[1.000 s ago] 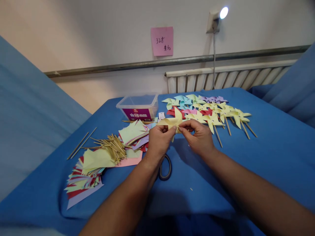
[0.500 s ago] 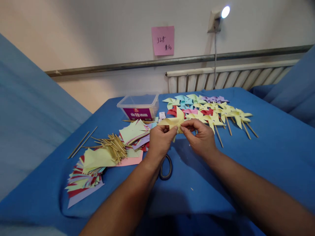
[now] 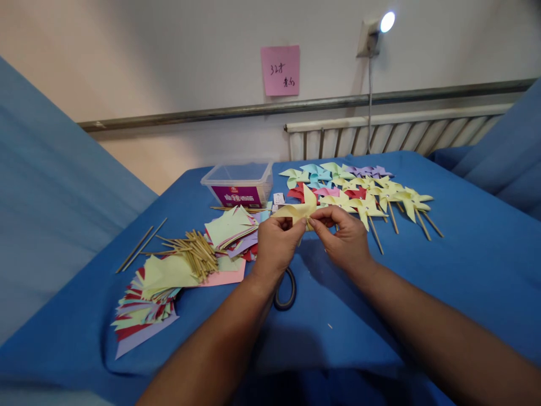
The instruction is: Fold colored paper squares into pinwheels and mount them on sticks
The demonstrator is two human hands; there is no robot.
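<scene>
Both my hands hold a yellow paper pinwheel (image 3: pixel 297 211) just above the blue cloth. My left hand (image 3: pixel 276 243) pinches its middle from the left, and my right hand (image 3: pixel 344 235) pinches it from the right with thumb and forefinger. Behind my right hand lie several finished pinwheels (image 3: pixel 363 192) on wooden sticks, in yellow, green, blue, purple, pink and red. Left of my left hand sit a heap of short wooden sticks (image 3: pixel 192 251) and stacks of cut coloured paper (image 3: pixel 147 293).
A clear plastic box (image 3: pixel 239 183) with a purple label stands at the back. Scissors (image 3: pixel 285 290) lie under my left wrist. Two long sticks (image 3: pixel 141 245) lie at the left. A radiator (image 3: pixel 380 132) and a wall with a pink note (image 3: pixel 280 70) are behind the table.
My hands have shifted slightly on the yellow pinwheel, working its middle; nothing else has moved.
</scene>
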